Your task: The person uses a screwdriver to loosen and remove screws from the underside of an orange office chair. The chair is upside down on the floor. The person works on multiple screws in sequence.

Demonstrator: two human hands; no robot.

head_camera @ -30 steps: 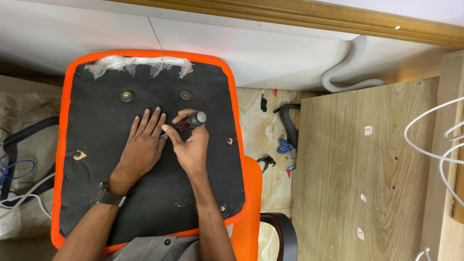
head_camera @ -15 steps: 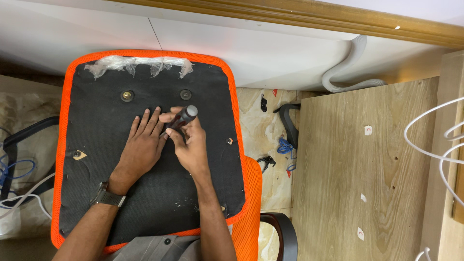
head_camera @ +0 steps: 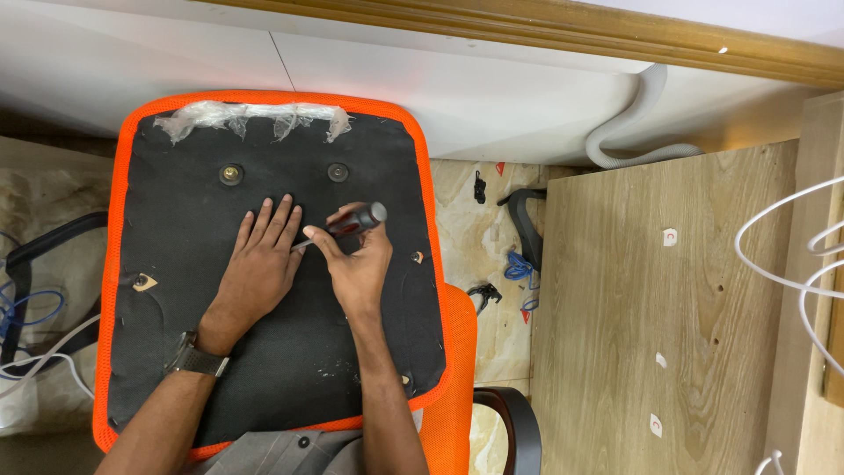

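Right hand (head_camera: 359, 268), grip clamped on a screwdriver (head_camera: 350, 222) lying over the black underside of an orange chair seat (head_camera: 281, 352). Left hand (head_camera: 257, 268) flat, fingers apart, just beside the tip. Two bolts (head_camera: 231, 174) above; wooden board (head_camera: 668, 308) right; cables (head_camera: 520, 268) on the floor between.

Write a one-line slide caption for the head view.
Right hand holds a screwdriver against the black underside of an orange chair seat while the left hand lies flat beside it.
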